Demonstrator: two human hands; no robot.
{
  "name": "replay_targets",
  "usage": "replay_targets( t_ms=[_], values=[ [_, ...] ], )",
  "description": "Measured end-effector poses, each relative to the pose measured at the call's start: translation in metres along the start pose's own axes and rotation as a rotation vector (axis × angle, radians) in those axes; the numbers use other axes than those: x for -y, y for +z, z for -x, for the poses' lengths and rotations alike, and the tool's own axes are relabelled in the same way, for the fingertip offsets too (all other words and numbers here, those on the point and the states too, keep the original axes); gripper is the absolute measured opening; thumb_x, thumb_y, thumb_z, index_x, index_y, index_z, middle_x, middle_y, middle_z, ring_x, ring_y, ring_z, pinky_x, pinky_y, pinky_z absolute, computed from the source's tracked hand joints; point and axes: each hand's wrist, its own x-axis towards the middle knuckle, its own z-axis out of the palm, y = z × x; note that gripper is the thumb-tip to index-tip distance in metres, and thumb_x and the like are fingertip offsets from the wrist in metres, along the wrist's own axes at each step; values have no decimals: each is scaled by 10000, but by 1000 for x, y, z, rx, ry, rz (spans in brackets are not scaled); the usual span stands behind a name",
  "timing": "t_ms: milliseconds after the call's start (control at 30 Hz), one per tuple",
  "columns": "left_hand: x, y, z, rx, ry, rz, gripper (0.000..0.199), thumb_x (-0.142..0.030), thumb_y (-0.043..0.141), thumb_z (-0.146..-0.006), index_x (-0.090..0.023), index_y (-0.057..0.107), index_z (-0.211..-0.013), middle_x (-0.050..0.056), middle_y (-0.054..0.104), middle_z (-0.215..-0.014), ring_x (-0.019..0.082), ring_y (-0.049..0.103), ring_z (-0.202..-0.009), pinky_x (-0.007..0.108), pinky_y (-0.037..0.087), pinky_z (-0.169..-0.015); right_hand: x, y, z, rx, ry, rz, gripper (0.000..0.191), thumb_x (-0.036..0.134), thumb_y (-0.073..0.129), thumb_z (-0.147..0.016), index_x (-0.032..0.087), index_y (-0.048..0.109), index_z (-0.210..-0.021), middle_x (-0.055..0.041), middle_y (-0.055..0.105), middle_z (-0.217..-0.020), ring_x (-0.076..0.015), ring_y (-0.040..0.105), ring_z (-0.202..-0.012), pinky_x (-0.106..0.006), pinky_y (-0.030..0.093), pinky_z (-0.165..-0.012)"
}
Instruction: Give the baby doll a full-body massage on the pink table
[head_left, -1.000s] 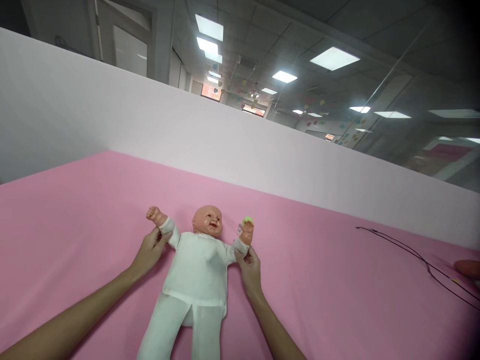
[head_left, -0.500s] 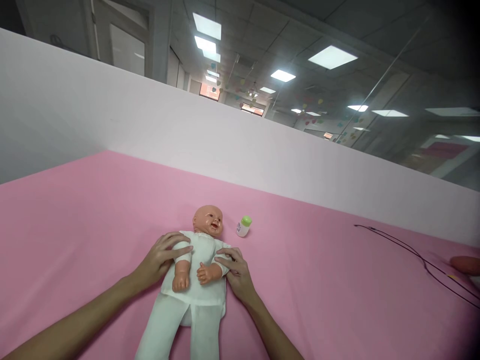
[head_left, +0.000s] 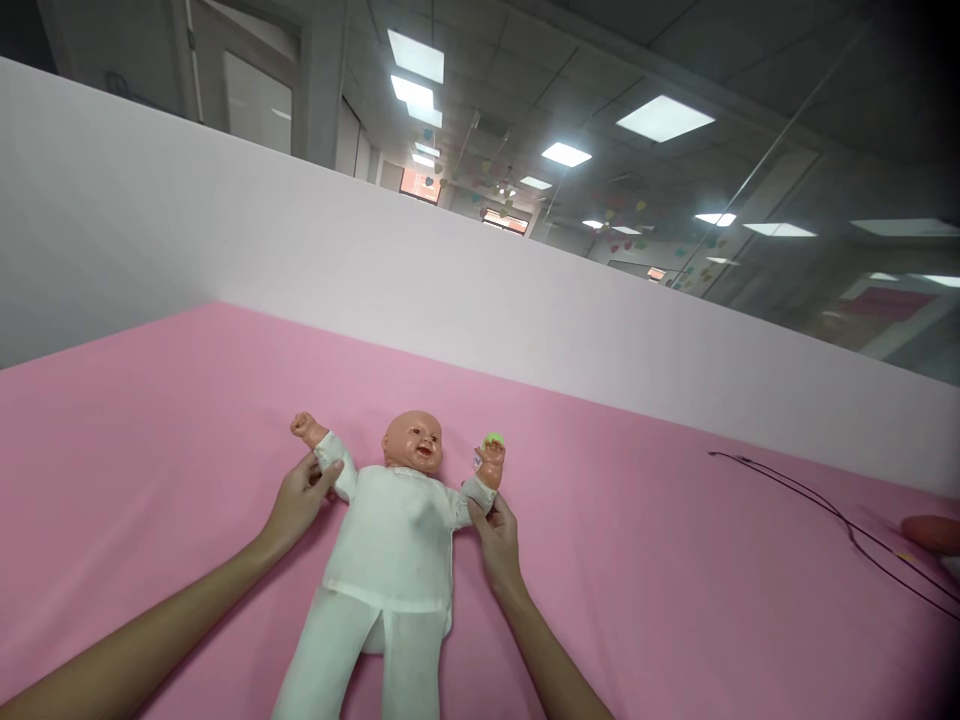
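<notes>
A baby doll (head_left: 394,535) in a white top and trousers lies on its back, its head toward the wall and both arms raised out to the sides. My left hand (head_left: 301,497) grips the doll's arm on the left of the view, thumb over the white sleeve. On the other side, my right hand (head_left: 496,535) is closed around the sleeve of the other arm, near the doll's wrist. Behind that raised doll hand, a small bottle with a green cap (head_left: 493,438) is mostly hidden.
Pink cloth (head_left: 637,560) covers the surface under the doll. A white wall (head_left: 480,290) runs along the back, with glass above it. To the right lie a thin black cord (head_left: 832,505) and a reddish-brown rounded object (head_left: 930,532), partly cut off by the frame.
The doll's arms have swung from its belly and sides up and outward, held in my hands. My hands have shifted from its upper arms to its sleeves. The bottle is now largely covered.
</notes>
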Motion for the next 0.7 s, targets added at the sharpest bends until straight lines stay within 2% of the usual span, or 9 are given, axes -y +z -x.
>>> replay_targets(
  t_ms=[67, 133, 233, 300, 400, 500, 600, 667, 700],
  values=[
    [1, -1, 3, 33, 109, -108, 386, -535, 627, -972, -167, 689, -1070, 91, 771, -953, 257, 717, -832, 364, 571, -733, 3, 2, 3, 82, -94, 63, 313, 394, 759, -860, 196, 783, -1101, -103, 777, -1069, -286, 700, -1007, -432, 575, -913],
    [2, -1, 6, 121, 299, -251, 320, -384, 591, -1002, -190, 706, -1230, 105, 775, -1150, 281, 710, -1026, 406, 574, -863, 6, 4, 7, 214, -228, 156, 284, 269, 692, -883, 249, 805, -1143, -97, 762, -1158, -282, 675, -1103, -447, 550, -982],
    [4, -2, 9, 295, 617, -428, 499, -122, 470, -983, -309, 671, -1401, 49, 698, -1405, 263, 626, -1223, 433, 539, -981, 7, 7, 13, 391, -394, 270, 455, 111, 563, -878, 359, 819, -1161, -69, 746, -1205, -261, 641, -1156, -460, 528, -1012],
    [5, -1, 11, 352, 711, -483, 623, -30, 398, -949, -351, 674, -1406, 21, 675, -1443, 243, 612, -1220, 416, 545, -958, 6, 9, 16, 423, -436, 291, 543, 66, 525, -858, 402, 809, -1178, -57, 743, -1210, -255, 635, -1152, -469, 524, -1007],
    [6, -1, 11, 334, 639, -462, 591, -68, 423, -964, -338, 648, -1439, 37, 680, -1433, 250, 607, -1245, 430, 538, -994, 4, 10, 15, 368, -367, 246, 481, 100, 578, -858, 382, 813, -1170, -58, 744, -1203, -262, 641, -1155, -469, 520, -1026],
    [6, -1, 7, 207, 398, -340, 410, -300, 521, -1014, -258, 656, -1399, 91, 721, -1344, 291, 647, -1216, 445, 541, -991, 3, 10, 11, 225, -175, 110, 309, 241, 707, -865, 293, 802, -1155, -76, 752, -1190, -283, 666, -1139, -449, 538, -1009],
    [8, -1, 0, 27, 135, -161, 436, -560, 581, -975, -171, 695, -1136, 106, 773, -1007, 282, 716, -896, 380, 569, -754, 0, 7, 6, 63, 2, -42, 336, 433, 770, -867, 223, 756, -1128, -89, 769, -1113, -287, 698, -1054, -428, 563, -947],
    [8, -2, -5, -46, 19, -53, 495, -663, 631, -913, -172, 655, -971, 56, 716, -794, 233, 665, -690, 337, 531, -633, -3, 4, 3, -7, 57, -87, 414, 518, 777, -858, 205, 734, -1125, -94, 771, -1092, -285, 704, -1034, -422, 563, -942],
    [9, -2, -6, -58, -13, -13, 514, -687, 648, -892, -176, 638, -942, 40, 695, -756, 217, 645, -651, 327, 522, -615, -4, 3, 3, -24, 66, -94, 443, 540, 784, -848, 199, 729, -1126, -99, 771, -1099, -287, 704, -1040, -421, 562, -948]
  ],
)
